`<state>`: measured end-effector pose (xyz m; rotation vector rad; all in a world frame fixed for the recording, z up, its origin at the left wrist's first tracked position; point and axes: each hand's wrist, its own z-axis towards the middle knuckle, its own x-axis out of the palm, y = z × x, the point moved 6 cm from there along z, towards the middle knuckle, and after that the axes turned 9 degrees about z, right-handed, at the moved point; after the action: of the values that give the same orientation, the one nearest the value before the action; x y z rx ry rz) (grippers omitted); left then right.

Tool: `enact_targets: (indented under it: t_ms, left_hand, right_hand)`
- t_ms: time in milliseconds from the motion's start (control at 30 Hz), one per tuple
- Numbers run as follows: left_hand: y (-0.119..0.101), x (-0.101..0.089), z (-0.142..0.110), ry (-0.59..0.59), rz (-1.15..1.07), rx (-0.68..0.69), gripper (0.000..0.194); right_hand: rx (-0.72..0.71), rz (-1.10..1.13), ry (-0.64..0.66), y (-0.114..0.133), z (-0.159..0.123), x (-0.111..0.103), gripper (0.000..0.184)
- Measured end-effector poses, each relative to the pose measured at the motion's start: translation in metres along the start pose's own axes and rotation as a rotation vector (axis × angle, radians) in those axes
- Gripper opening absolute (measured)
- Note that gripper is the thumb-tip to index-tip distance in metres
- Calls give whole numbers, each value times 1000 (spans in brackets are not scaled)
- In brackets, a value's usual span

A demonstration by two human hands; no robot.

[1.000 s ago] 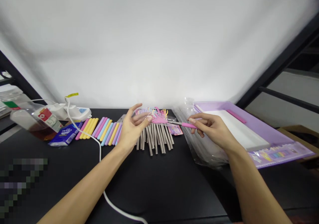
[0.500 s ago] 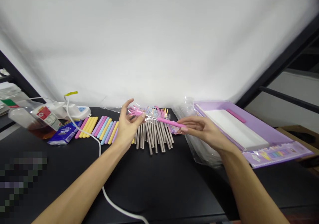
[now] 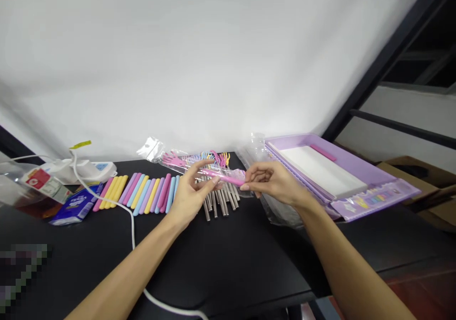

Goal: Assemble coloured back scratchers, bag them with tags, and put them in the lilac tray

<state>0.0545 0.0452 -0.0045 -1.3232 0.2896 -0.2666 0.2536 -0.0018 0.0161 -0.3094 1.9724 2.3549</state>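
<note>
left hand [image 3: 190, 192] arched, right hand [image 3: 274, 182] curled, both holding pink stick [image 3: 231, 179]

Glossy clear plastic bag [image 3: 151, 150], shiny metal rods [image 3: 223, 205], smooth plastic-looking colored handles [image 3: 142, 194], matt black tabletop [image 3: 228, 263]

Blk table [image 3: 249, 258] vs plain wht wall [image 3: 199, 63].

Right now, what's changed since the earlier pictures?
The pink hand-shaped scratcher has moved left in the clear sleeve. The right hand has come nearer the left hand; both keep their grip. Coloured sticks, metal tubes and purple box stayed put.
</note>
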Motion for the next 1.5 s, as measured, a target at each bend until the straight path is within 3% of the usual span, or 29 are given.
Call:
enact_targets:
  t_ms: [167,300,500,600,767,933,1033,1133,1300,1367,1500]
  left_hand:
    - [-4,8,-2,44,26,25,38]
    - [-3,12,-3,102,63,42,30]
    - [-3,7,-2,101,159,38,35]
    - [-4,-4,0,55,79,0,41]
    - [-6,-8,3,97,-148,-67,48]
    - [-11,1,-3,196,65,11,49]
    - [-11,8,-8,271,190,56,40]
    - [-15,11,-11,281,225,134,28]
    - [-14,9,-10,326,350,115,27]
    - [-15,1,-5,268,328,111,32]
    - [-16,-31,10,-87,230,164,38]
  right_hand:
    - [-112,-84,-140,2,2,-9,52]
    - [-131,-172,-116,-1,3,-2,54]
    - [-62,-51,14,0,0,8,36]
    - [-156,-5,60,13,-5,4,16]
    - [-340,-157,176,30,-11,12,17]
    - [-381,-147,161,31,-9,27,4]
    - [-344,-73,92,22,-5,29,7]
    - [-178,71,8,6,0,27,17]
    - [57,155,52,-6,1,30,32]
    - [99,144,99,-5,0,30,37]
    - [141,118,213,-6,-3,35,39]
